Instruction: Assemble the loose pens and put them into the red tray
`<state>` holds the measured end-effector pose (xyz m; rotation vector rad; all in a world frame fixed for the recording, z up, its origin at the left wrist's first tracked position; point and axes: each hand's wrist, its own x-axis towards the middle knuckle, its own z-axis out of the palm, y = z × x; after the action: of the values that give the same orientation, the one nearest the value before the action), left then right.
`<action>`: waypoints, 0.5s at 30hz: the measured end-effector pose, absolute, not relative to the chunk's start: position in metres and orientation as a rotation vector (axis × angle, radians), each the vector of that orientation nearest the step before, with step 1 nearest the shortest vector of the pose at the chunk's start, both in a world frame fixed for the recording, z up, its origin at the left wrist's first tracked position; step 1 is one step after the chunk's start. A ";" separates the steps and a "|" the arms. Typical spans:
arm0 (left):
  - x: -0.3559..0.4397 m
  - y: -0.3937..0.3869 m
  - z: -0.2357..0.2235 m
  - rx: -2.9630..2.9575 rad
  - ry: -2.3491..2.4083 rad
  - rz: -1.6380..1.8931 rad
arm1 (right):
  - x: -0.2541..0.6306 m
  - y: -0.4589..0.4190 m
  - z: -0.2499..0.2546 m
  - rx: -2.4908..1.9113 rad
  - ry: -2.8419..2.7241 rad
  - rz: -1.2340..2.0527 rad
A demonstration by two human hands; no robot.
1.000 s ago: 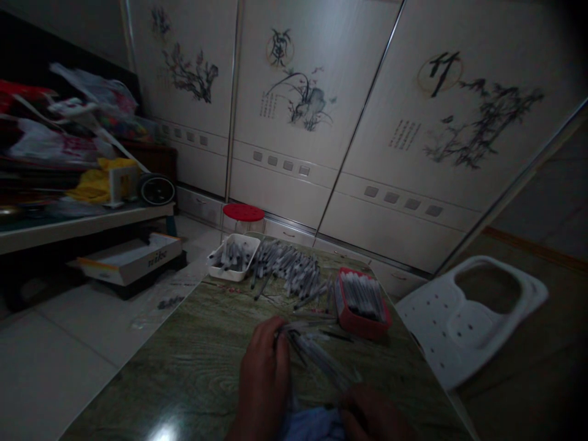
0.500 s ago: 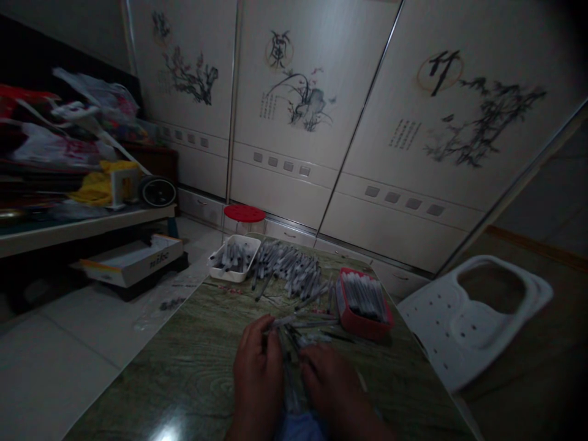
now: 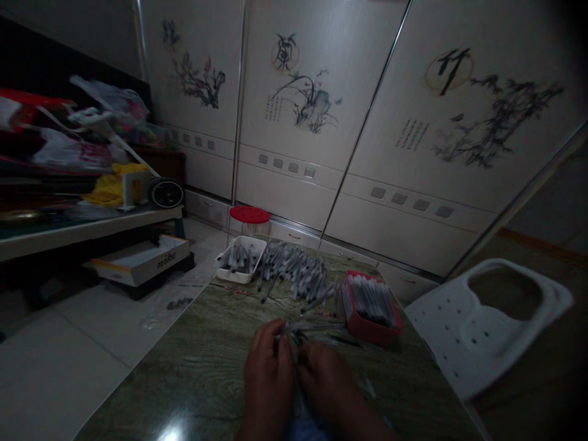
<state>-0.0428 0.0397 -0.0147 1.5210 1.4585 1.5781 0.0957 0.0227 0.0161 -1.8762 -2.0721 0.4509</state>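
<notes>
Near the front of the table, my left hand [image 3: 269, 370] is closed, with the clear end of a pen [image 3: 285, 328] showing at its fingertips. My right hand [image 3: 327, 372] is closed close beside it, fingers curled in a pinch; what lies in them is hidden and dim. Just beyond the fingers lie a few loose clear pens [image 3: 316, 325] and a dark one [image 3: 346, 342]. A large heap of clear pens with dark ends [image 3: 294, 269] covers the far part of the table.
A white tray [image 3: 220, 269] with pens stands at the far left of the table [image 3: 197, 361]. At the right is a red basket [image 3: 374, 331] packed with pens. A white plastic chair [image 3: 496, 343], a red stool [image 3: 250, 214] and a shoebox lid [image 3: 142, 263] surround the table.
The whole view has shifted slightly, so everything sits a little further right. My right hand has come closer to my left, narrowing the gap between them.
</notes>
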 end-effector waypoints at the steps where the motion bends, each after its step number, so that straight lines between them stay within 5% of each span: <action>1: -0.042 0.040 -0.015 1.546 1.448 1.578 | 0.099 0.020 0.016 -1.885 -2.047 0.452; 8: -0.036 0.036 -0.012 1.742 1.297 1.540 | 0.135 -0.012 0.006 -1.670 -1.197 0.879; 15: -0.030 0.031 -0.013 1.963 1.149 1.474 | 0.139 -0.027 0.022 -1.470 -0.775 0.929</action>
<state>-0.0303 0.0313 -0.0131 1.9633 1.1491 1.4744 0.1393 -0.0273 0.0220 -1.4701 -0.7748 0.9288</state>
